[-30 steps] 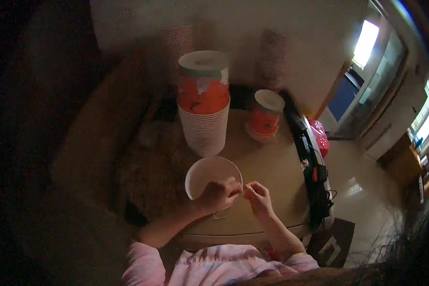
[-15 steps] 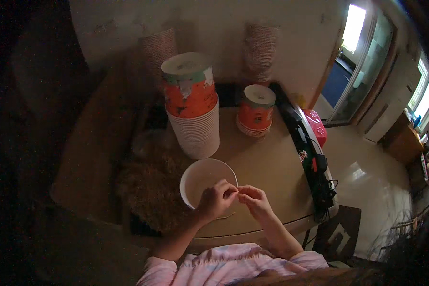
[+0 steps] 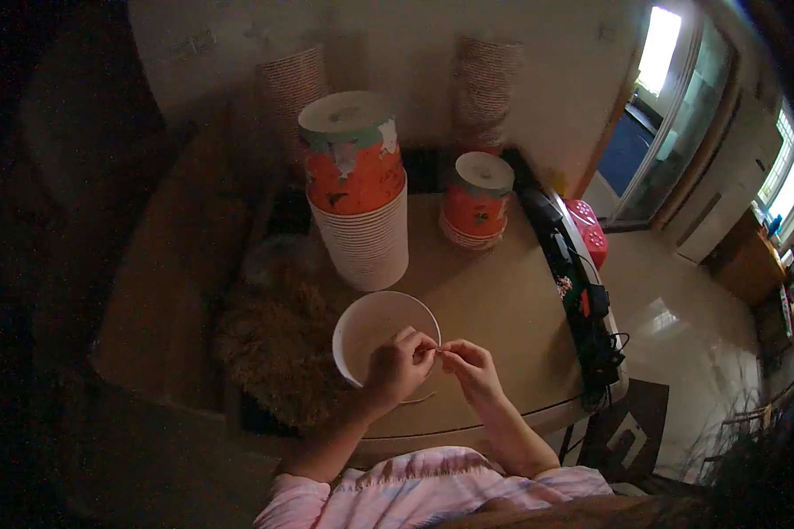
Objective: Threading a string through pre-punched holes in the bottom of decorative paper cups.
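Note:
A white paper bucket (image 3: 362,322) stands upright near the table's front edge, its mouth facing up. My left hand (image 3: 401,363) reaches over its opening, thumb and fingers closed in a pinch at the right side of the rim. Just outside that rim my right hand (image 3: 469,363) pinches too, its fingertips almost meeting the left ones. What lies between the fingertips is too small to make out. A short, thin, pale strand (image 3: 422,398) curves out below my left hand beside the bucket.
Behind the bucket rises a tall stack of upturned paper buckets (image 3: 362,238), orange and green on top. A shorter stack (image 3: 476,207) stands to its right. Brown shaggy fibre (image 3: 278,353) lies at left. Cables and a black adapter (image 3: 598,375) line the right edge, near a red box (image 3: 585,231).
Both hands stay pinched at the bucket's rim, with only slight shifts of the fingers. The view has tilted a little; the bucket and stacks stand as before.

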`<state>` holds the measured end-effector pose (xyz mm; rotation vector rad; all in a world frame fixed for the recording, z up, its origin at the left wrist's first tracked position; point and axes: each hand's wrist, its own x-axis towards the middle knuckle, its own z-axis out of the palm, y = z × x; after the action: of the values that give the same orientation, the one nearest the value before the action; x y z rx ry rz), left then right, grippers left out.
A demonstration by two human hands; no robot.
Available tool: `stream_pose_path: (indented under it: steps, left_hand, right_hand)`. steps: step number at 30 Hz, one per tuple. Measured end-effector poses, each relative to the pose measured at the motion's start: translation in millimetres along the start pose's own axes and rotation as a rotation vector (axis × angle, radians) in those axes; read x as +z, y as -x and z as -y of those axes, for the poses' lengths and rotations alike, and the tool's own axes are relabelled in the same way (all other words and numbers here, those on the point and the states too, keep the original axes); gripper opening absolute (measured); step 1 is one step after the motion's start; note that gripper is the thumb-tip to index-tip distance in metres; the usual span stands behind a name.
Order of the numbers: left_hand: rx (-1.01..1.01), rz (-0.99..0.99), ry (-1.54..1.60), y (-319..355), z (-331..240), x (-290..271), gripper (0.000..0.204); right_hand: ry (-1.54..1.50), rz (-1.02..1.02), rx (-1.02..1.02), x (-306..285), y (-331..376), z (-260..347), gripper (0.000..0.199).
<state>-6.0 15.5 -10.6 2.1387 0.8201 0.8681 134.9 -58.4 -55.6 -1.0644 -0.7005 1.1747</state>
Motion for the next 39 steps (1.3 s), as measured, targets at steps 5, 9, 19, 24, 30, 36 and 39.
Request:
stream_pose_path:
  steps: [5, 9, 19, 24, 30, 36, 39]
  left_hand:
    - [-0.043, -0.014, -0.011, 0.0, 0.0, 0.2, 0.007]
    - [-0.05, 0.023, -0.003, 1.0, -2.9, -3.9, 0.008]
    - [-0.061, -0.042, 0.061, 5.9, 4.3, 1.7, 0.009]
    - [-0.146, -0.042, 0.108, 6.7, -3.2, -8.9, 0.007]
    - [-0.158, -0.102, 0.115, 10.0, -0.9, -21.8, 0.007]
    - [-0.214, -0.14, 0.165, 16.8, 15.0, -22.2, 0.006]
    - [-0.199, -0.148, 0.144, 16.0, 16.2, -23.2, 0.007]
  right_hand:
    - [-0.007, 0.006, 0.0, 1.8, 0.3, -0.1, 0.01]
    - [-0.003, -0.002, 0.007, 2.3, 0.1, -0.5, 0.009]
    - [0.089, -0.011, -0.129, 5.3, 2.3, -4.4, 0.01]
    - [0.454, -0.028, -0.279, 15.7, 1.0, 10.2, 0.01]
    - [0.719, -0.009, -0.36, 36.5, -0.4, 31.5, 0.016]
    - [1.009, 0.071, -0.314, 38.7, -0.7, 41.5, 0.011]
    - [1.051, 0.089, -0.326, 37.0, -6.8, 41.8, 0.011]
